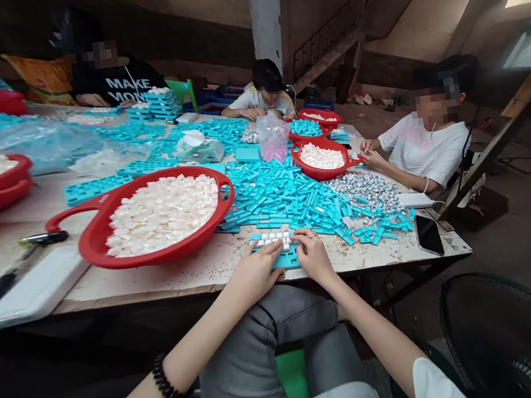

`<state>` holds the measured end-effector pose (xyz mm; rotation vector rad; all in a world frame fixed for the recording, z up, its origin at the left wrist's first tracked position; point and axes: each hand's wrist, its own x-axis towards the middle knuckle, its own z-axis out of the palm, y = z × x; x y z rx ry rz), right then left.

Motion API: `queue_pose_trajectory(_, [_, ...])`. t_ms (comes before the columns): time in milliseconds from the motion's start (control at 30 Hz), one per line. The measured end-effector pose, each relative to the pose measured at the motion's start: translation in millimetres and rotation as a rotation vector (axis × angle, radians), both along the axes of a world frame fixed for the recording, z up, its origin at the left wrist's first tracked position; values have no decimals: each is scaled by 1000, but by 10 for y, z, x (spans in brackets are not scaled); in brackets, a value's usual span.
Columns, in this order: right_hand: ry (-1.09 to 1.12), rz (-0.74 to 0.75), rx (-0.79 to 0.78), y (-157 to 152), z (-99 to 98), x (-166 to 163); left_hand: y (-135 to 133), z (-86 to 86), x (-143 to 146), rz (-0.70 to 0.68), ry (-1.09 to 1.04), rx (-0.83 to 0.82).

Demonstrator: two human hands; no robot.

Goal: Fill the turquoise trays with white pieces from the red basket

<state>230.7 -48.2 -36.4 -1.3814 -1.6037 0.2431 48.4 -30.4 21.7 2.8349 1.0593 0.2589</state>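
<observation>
A turquoise plastic tray (287, 259) lies at the near table edge, its far rows filled with small white pieces (273, 239). My left hand (255, 271) rests on the tray's left side, fingers curled and pressed on it. My right hand (312, 255) presses on the tray's right side, fingertips pinched together at the white pieces; whether it holds one is hidden. A big red basin (86, 243) full of white pieces sits to the left. A heap of turquoise parts (295, 198) lies just behind the tray.
Three other people sit around the table, one at the right working beside a smaller red basin (297, 155). A black phone (429, 234) lies near the right edge, a white flat box (33, 293) and black pen (43, 239) at left. A fan guard (509, 336) stands at lower right.
</observation>
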Motion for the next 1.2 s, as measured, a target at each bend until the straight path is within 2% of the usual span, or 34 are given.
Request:
queue_pose_trajectory(233, [-12,25,-67,-6,21,28,57,61,-3,-26,-7,2])
queue_pose_trajectory(367, [5,26,-59,-3,18,8,40,4,-20,-20,-33,13])
queue_pose_trajectory(533, [138,-15,-7,-3,53,75,-40,-99,13,-3,-31,92])
queue_pose_trajectory(600, [151,-88,19,20,91,279,-48,-141,23,26,-40,139])
queue_pose_trajectory(667, [86,-196,1,59,156,615,-42,-170,22,61,-52,178])
queue_pose_trajectory(767, [-114,-391,-173,158,303,1250,-26,-184,13,74,-89,186])
queue_pose_trajectory(900, [-246,-438,-304,350,480,1921,-32,-157,22,65,-110,145])
queue_pose_trajectory(1033, [-359,-386,-434,552,569,2176,-70,-124,45,71,-80,119])
queue_pose_trajectory(1133, [-432,-356,-498,669,617,2221,-85,-111,32,81,-173,54])
queue_pose_trajectory(1200, [-465,-350,-525,709,642,2241,-77,-99,5,160,-267,37])
